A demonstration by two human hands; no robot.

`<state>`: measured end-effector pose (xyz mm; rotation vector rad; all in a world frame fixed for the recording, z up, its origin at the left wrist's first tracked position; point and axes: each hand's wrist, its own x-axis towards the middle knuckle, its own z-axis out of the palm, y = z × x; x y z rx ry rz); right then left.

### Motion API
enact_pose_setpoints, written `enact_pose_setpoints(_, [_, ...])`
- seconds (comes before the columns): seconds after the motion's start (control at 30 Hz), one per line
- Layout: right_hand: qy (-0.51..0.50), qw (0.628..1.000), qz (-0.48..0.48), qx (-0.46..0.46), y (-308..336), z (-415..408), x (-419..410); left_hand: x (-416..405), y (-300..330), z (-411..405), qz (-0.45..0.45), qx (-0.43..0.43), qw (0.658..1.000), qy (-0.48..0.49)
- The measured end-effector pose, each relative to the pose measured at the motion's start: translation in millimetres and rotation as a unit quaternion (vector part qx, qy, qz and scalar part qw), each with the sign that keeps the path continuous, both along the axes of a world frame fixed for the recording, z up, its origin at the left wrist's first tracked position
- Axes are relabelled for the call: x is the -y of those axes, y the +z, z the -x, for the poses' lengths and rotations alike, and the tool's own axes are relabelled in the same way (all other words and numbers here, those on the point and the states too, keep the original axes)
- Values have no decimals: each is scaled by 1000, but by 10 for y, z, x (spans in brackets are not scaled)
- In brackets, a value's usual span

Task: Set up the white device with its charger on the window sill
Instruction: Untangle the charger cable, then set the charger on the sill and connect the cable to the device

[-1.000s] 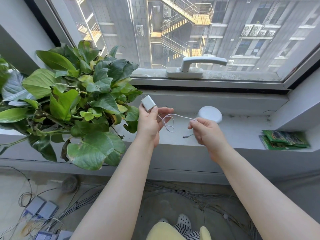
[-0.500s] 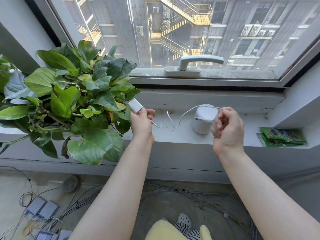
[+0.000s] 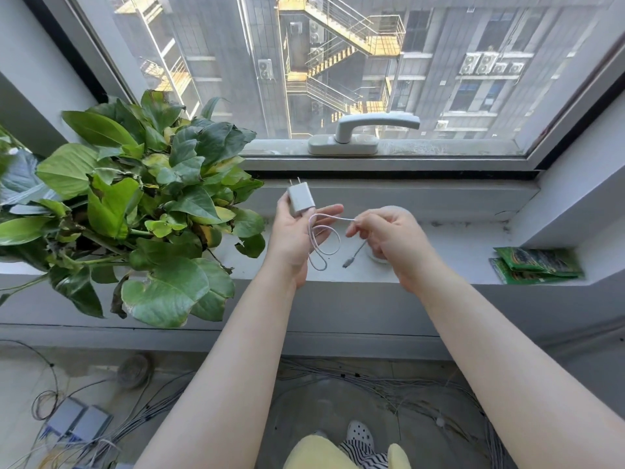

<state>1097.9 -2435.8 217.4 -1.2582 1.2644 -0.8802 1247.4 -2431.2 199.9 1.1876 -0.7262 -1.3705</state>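
I see a grey window sill (image 3: 456, 252) below a closed window with its handle (image 3: 365, 135) lying flat. A big leafy plant (image 3: 135, 211) fills the sill's left end. My left hand (image 3: 297, 231) is curled around the white charger plug (image 3: 301, 199), prongs up. My right hand (image 3: 392, 240) pinches the white cable (image 3: 324, 238), which loops between both hands, its connector hanging free. The white device (image 3: 375, 257) stands on the sill, mostly hidden behind my right hand. Green packets (image 3: 537, 264) lie at the right.
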Motion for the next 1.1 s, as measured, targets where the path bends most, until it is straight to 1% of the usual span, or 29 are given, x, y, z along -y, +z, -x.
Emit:
enact_pose_setpoints(0.07, [-8, 999, -38, 8, -65, -66, 15, 1, 4, -19, -3, -44, 999, -11])
enact_pose_setpoints(0.17, [-15, 999, -45, -5, -186, -164, 19, -3, -13, -9, -3, -110, 993, -34])
enact_pose_setpoints(0.3, [-28, 996, -77, 20, -299, -241, 64, 46, -101, -46, 7, -124, 990, -60])
enact_pose_setpoints(0.33, [-38, 995, -87, 36, -324, -253, 78, 67, -141, -72, 6, -110, 992, -58])
enact_pose_setpoints(0.4, [-69, 991, -96, 59, -394, -281, 99, 103, -228, -117, 0, -47, 997, -56])
enact_pose_setpoints(0.43, [-86, 990, -93, 62, -434, -297, 100, 118, -281, -132, -6, -14, 998, -61])
enact_pose_setpoints(0.5, [-126, 988, -79, 50, -532, -336, 94, 142, -363, -140, -21, 27, 997, -74])
enact_pose_setpoints(0.6, [-175, 983, -46, 15, -660, -377, 72, 204, -473, -150, -54, 49, 994, -84])
enact_pose_setpoints(0.7, [-199, 980, -19, -1, -734, -408, 73, 274, -590, -148, -94, 46, 993, -61])
enact_pose_setpoints(0.83, [-195, 979, 11, -53, -799, -471, 106, 360, -745, -114, -150, 65, 987, -2])
enact_pose_setpoints(0.93, [-174, 980, 22, -94, -848, -505, 139, 393, -806, -38, -182, 82, 977, 73])
enact_pose_setpoints(1.0, [-152, 978, 26, -140, -900, -517, 158, 382, -782, 23, -189, 104, 969, 117])
enact_pose_setpoints(1.1, [-119, 966, 49, -223, -988, -522, 186, 365, -777, 54, -188, 147, 963, 126])
